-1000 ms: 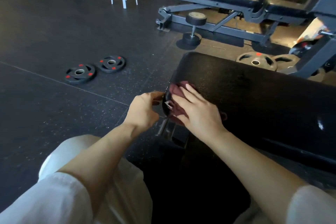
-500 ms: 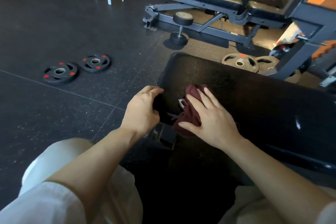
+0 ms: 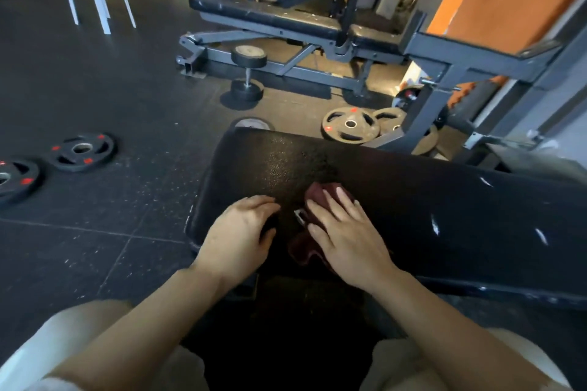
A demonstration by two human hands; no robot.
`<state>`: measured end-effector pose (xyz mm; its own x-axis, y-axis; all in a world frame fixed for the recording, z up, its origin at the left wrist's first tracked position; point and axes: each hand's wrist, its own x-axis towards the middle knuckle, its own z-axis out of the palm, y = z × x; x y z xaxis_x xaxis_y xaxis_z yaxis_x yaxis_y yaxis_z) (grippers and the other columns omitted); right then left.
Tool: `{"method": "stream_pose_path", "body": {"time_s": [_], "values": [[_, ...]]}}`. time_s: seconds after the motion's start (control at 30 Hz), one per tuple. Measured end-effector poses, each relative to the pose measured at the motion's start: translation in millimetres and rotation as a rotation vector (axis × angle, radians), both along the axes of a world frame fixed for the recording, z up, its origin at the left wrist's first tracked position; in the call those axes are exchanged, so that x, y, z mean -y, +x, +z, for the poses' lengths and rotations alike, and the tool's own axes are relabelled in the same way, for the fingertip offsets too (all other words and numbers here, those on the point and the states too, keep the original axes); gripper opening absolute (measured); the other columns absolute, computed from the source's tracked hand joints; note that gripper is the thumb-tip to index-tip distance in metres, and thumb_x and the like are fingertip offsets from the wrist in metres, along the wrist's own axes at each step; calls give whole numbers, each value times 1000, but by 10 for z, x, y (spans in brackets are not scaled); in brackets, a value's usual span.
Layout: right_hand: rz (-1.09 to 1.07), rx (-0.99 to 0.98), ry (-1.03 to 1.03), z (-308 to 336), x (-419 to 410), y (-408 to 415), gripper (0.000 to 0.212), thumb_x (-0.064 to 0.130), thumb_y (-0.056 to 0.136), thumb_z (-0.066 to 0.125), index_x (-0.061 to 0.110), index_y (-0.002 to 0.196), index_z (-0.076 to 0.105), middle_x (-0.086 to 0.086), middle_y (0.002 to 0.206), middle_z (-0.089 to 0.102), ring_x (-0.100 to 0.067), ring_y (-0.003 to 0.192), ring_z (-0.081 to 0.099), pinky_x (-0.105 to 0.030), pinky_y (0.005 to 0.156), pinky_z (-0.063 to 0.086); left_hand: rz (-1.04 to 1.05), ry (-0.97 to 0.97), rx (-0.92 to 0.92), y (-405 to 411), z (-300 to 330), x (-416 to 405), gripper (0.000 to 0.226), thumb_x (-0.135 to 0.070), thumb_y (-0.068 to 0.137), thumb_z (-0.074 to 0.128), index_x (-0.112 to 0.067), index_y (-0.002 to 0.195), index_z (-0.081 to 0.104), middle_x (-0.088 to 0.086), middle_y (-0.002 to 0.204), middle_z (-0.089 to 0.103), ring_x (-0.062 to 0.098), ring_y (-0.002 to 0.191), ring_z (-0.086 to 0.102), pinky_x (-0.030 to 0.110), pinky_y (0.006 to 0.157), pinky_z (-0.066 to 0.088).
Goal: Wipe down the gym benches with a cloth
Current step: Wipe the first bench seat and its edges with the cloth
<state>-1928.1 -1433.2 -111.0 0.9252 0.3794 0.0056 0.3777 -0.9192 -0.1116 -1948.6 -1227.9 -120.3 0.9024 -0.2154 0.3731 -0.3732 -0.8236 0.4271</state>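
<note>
A: Head view first. Which step is this?

B: Wiping the near bench (image 3: 397, 200), I'd say. The right hand (image 3: 346, 241) lies flat on the cloth (image 3: 317, 197), fingers straight and a little spread, pressing it onto the pad.

A: And the left hand (image 3: 236, 236)?

B: It rests on the pad just beside the cloth, close to the pad's left end and near its front edge. The fingers are relaxed and bent a little, gripping nothing I can see. It looks to be steadying the person.

A: Where exactly is the cloth?

B: On top of the pad, in its left part, nearer the front edge than the back one. A dark red bunch, partly under the palm, with a small pale tag showing at its left side.

A: Which way does the bench run?

B: Its long axis goes from the left end by the hands off to the right and slightly away, out past the picture's right edge. The cloth is bunched, roughly longer front to back; I wouldn't give it a heading.

A: Next move?

B: My guess: firm strokes along the pad towards the right, where most of the surface lies. A second bench (image 3: 263, 14) stands farther back, probably to be wiped later.
</note>
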Motion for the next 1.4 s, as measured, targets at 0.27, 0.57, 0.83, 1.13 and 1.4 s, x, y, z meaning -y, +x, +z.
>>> {"method": "stream_pose_path", "body": {"time_s": [0.27, 0.57, 0.83, 1.13, 1.4], "values": [[23, 23, 68, -62, -45, -68, 67, 52, 91, 8, 29, 153, 14, 0, 162, 5, -21, 149, -9, -35, 119, -4, -50, 80, 22, 608, 111, 449, 36, -2, 81, 62, -7, 116, 67, 5, 119, 66, 23, 109, 64, 28, 95, 48], [-114, 16, -16, -59, -65, 892, 62, 49, 98, 11, 23, 154, 12, -8, 162, 4, -26, 148, -10, -39, 119, -4, 46, 224, 54, 787, -88, 455, 41, -26, 82, 49, -8, 113, 70, 6, 114, 70, 17, 107, 66, 30, 98, 36], [-64, 4, 23, -47, 25, 1013, 58, 48, 100, 15, 27, 153, 13, -2, 162, 5, -20, 148, -10, -35, 118, -4, 48, 219, 12, 825, -109, 464, 51, -29, 83, 34, -5, 111, 71, 9, 113, 70, 20, 106, 67, 32, 94, 45], [-105, -25, -5, -49, -124, 1122, 55, 43, 103, 18, 25, 154, 11, -5, 162, 2, -23, 148, -8, -38, 121, -2, 57, 165, 17, 759, -108, 488, 41, -17, 89, 41, 1, 118, 64, 16, 119, 65, 30, 109, 62, 34, 99, 45], [-251, -61, -18, -3, -170, 1347, 56, 49, 101, 18, 28, 154, 14, -5, 163, 2, -26, 148, -10, -41, 119, -4, 68, 151, -33, 739, -36, 535, 45, -9, 96, 39, -2, 141, 43, 14, 145, 44, 27, 133, 39, 29, 114, 23]]}}
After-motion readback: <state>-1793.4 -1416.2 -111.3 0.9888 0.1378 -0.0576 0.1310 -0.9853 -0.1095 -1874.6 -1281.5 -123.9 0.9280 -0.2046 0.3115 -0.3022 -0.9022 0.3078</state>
